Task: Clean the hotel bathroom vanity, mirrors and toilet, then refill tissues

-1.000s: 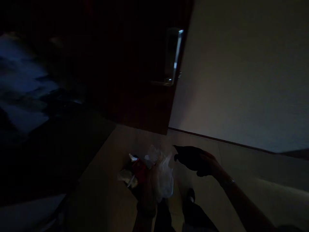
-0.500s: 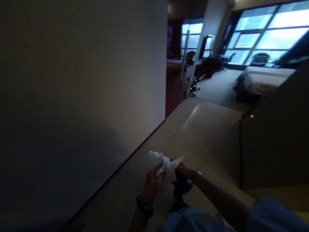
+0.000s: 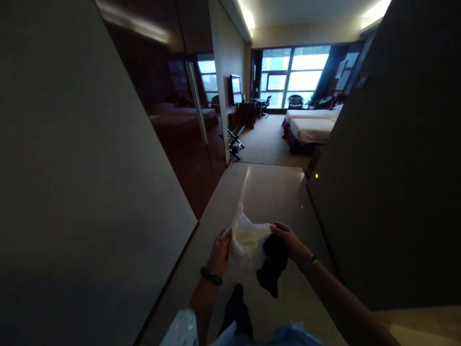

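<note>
A thin, see-through white plastic bag [image 3: 248,240] is stretched between my two hands, its edge spread wide and one corner sticking up. My left hand [image 3: 219,252] is closed on the bag's left edge, and a dark bracelet circles that wrist. The fingers of my right hand [image 3: 288,240] pinch the right edge of the bag. From the same hand hangs a bundle of black cloth [image 3: 273,264], whose exact kind is too dark to make out. A watch or band [image 3: 309,263] sits on my right wrist.
I am in a narrow hallway with a pale tiled floor [image 3: 266,192]. A grey wall [image 3: 126,216] and glossy dark red cabinet doors [image 3: 173,120] line the left; a dark wall [image 3: 378,192] stands right. Beyond are a folding luggage rack [image 3: 236,139] and beds [image 3: 313,129].
My view has turned right, down the hallway toward the room. The hands have moved apart, and the crumpled white bag is now spread wider between them.
</note>
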